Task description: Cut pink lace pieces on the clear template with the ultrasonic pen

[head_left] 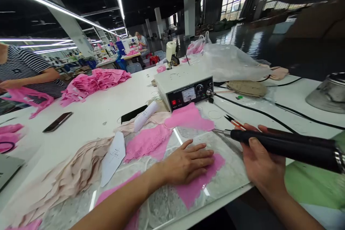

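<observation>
My left hand [185, 161] lies flat, fingers stretched out, pressing a pink fabric piece [194, 190] onto a clear sheet [229, 172]. My right hand [262, 161] is closed around a thick black handheld cutter [280, 145], cabled like an ultrasonic tool. Its thin metal tip points left, close to the edge of another pink piece [191, 116]; whether they touch I cannot tell. Thread snips with red handles [238, 124] show just beyond my right fingers. Lacy pink fabric [148, 142] and a white paper pattern [113, 158] are left of my left hand.
A control box [188, 93] with a dial stands behind the fabric, its black cable [250, 107] crossing the right side. Beige fabric strips [72, 172], a phone [58, 121] and a pink heap [94, 82] lie left. A person in a striped top [29, 68] handles pink fabric.
</observation>
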A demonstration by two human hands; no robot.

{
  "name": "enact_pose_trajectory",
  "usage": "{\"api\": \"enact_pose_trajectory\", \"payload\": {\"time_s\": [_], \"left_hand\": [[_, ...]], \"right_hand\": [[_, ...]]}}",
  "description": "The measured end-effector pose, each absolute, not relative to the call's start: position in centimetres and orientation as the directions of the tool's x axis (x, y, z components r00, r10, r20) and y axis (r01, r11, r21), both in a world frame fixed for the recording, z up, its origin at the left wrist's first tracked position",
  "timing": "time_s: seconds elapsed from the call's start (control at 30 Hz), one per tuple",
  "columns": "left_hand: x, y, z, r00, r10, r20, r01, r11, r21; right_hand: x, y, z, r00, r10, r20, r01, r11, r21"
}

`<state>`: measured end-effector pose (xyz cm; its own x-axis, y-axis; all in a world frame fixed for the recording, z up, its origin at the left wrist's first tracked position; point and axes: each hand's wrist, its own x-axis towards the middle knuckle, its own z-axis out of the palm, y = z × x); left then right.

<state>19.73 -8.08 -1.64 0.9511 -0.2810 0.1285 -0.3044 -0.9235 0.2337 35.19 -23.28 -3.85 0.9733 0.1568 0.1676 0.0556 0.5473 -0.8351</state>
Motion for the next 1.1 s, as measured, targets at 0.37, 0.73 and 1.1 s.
{"api": "enact_pose_trajectory", "payload": {"time_s": [0.37, 0.73, 1.1], "left_hand": [[20.1, -8.3, -1.1, 0.946, -0.323, 0.042, -0.324, -0.923, 0.206], [20.0, -8.4, -0.8, 0.938, -0.342, 0.062, -0.347, -0.929, 0.131], [20.0, -8.5, -0.8, 0.933, -0.351, 0.076, -0.358, -0.926, 0.12]], "right_hand": [[38.0, -24.9, 1.8, 0.969, 0.213, 0.123, -0.034, 0.611, -0.791], [37.2, -26.1, 1.8, 0.929, 0.365, 0.057, -0.176, 0.574, -0.8], [37.3, -25.7, 1.4, 0.916, 0.402, 0.002, -0.227, 0.523, -0.822]]}}
